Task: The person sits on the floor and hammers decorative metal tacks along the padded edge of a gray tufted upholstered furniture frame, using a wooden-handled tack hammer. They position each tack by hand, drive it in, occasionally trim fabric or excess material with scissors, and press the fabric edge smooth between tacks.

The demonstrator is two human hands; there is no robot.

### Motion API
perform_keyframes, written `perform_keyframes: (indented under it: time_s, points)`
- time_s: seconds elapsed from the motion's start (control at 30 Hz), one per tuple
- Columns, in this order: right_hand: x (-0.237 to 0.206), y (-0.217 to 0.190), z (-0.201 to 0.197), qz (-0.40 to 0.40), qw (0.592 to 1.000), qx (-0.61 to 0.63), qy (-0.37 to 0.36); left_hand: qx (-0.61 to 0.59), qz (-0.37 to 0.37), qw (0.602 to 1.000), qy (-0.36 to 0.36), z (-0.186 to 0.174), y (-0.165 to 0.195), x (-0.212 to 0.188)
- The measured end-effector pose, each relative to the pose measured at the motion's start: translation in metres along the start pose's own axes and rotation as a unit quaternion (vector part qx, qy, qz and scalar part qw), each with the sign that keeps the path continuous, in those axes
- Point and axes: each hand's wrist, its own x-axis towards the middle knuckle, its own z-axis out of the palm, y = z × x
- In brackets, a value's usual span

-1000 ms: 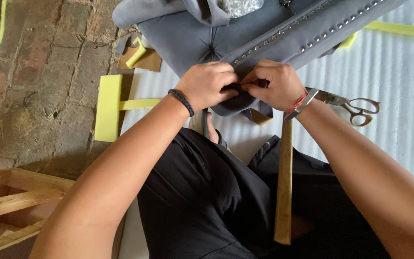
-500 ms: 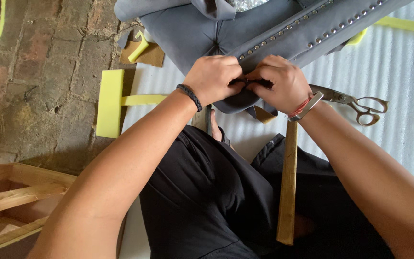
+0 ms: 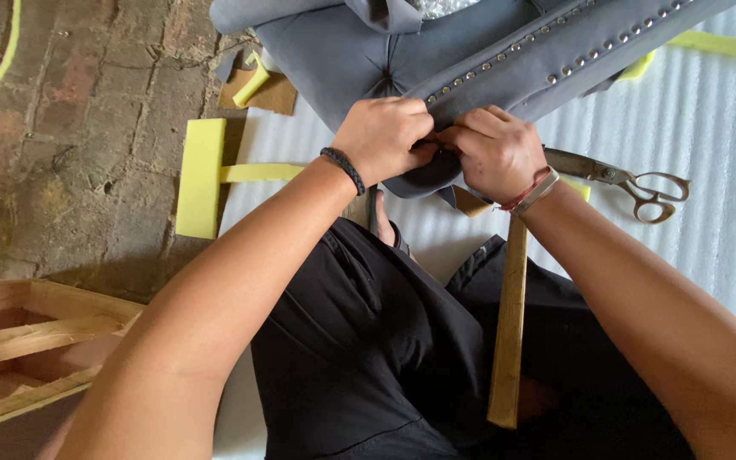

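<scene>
Hands meet mid-frame, left hand (image 3: 382,136) and right hand (image 3: 494,152) with fingers pinched shut on the grey studded upholstery (image 3: 470,60) edge, likely tucking it, needing firm tension next.

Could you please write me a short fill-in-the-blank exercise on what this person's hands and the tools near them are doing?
1. Both hands pinch the edge of a grey upholstered panel trimmed with rows of metal ____.
2. The left hand has a black braided ____ on its wrist.
3. Beside the right hand, a pair of ____ lies on the white sheet.
4. A wooden handle rests across the person's ____.

Missing words: studs; bracelet; scissors; lap
</scene>
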Motion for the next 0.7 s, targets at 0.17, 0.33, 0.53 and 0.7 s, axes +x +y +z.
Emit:
perform_keyframes:
  time_s: [0.17, 0.33, 0.53, 0.7]
  points:
    - [0.003, 0.001, -0.006, -0.057, 0.998, -0.012, -0.002, 0.007, 0.064, 0.997, -0.035, -0.007, -0.003, -0.003]
    - [0.002, 0.005, -0.014, -0.114, 0.992, -0.043, -0.025, 0.019, 0.121, 0.990, -0.067, -0.011, -0.004, -0.001]
    - [0.003, 0.007, -0.015, -0.127, 0.990, -0.055, -0.018, -0.008, 0.100, 0.993, -0.060, -0.012, -0.002, -0.001]
    - [0.004, 0.011, -0.015, -0.119, 0.991, -0.015, -0.066, -0.036, 0.079, 0.993, -0.083, -0.014, -0.001, 0.001]
